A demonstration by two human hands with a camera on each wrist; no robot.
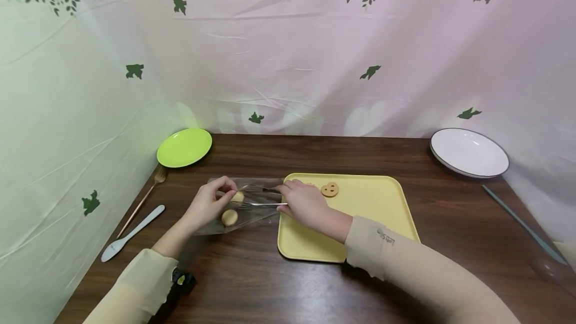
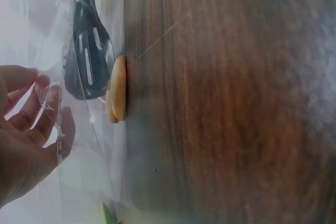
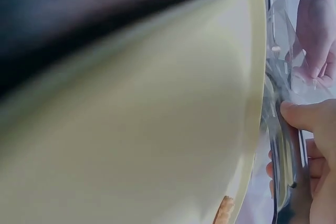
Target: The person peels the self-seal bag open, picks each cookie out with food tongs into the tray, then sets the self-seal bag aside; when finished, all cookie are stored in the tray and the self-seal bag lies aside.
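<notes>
My left hand [image 1: 210,200] pinches the edge of a clear plastic bag [image 1: 258,219] lying on the table, left of the yellow tray [image 1: 373,214]. Inside the bag are two round cookies [image 1: 229,217]; the left wrist view shows the cookies [image 2: 119,90] edge-on against the bag's lower side. My right hand [image 1: 310,205] grips metal tongs [image 3: 300,182] over the tray's left edge. The dark slotted head of the tongs [image 2: 89,51] reaches into the bag, beside the cookies. Just beyond my right hand, a cookie with holes [image 1: 330,189] lies on the tray; another is mostly hidden behind the hand.
A green plate [image 1: 184,147] stands at the back left, with a copper-coloured fork [image 1: 141,203] and a pale spreader [image 1: 132,234] in front. At the back right is a white dark-rimmed plate [image 1: 469,152]. A long grey-blue handle [image 1: 522,222] lies near the right edge.
</notes>
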